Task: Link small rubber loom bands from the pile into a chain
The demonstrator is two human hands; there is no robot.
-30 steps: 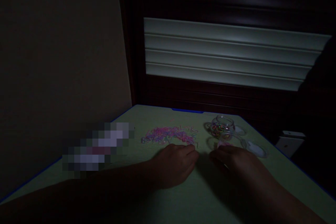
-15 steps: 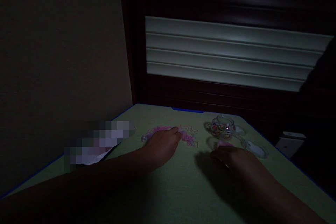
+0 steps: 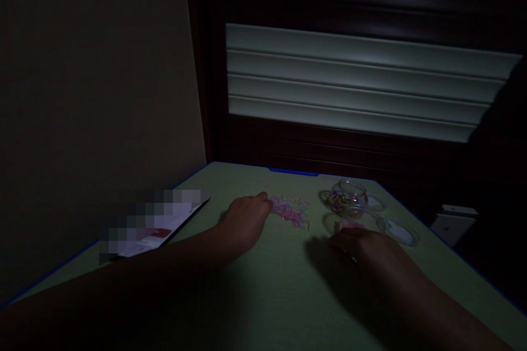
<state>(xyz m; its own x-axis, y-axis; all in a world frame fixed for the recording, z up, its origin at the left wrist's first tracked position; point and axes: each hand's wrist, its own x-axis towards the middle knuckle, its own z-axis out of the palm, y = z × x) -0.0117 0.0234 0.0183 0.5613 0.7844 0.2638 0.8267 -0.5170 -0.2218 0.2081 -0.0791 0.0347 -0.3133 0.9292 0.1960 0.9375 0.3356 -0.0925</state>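
Pink bands (image 3: 291, 214), pale box (image 3: 457, 224), tiny logo (image 3: 447, 228)

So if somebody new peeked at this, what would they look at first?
Probably the pale slatted panel, the brightest thing in the dark picture, behind the table. Next would come the little heap of pink and purple strands near the table's middle, with the left hand at its left side. The clear jar of colourful bits stands towards the back right, beyond the right hand.
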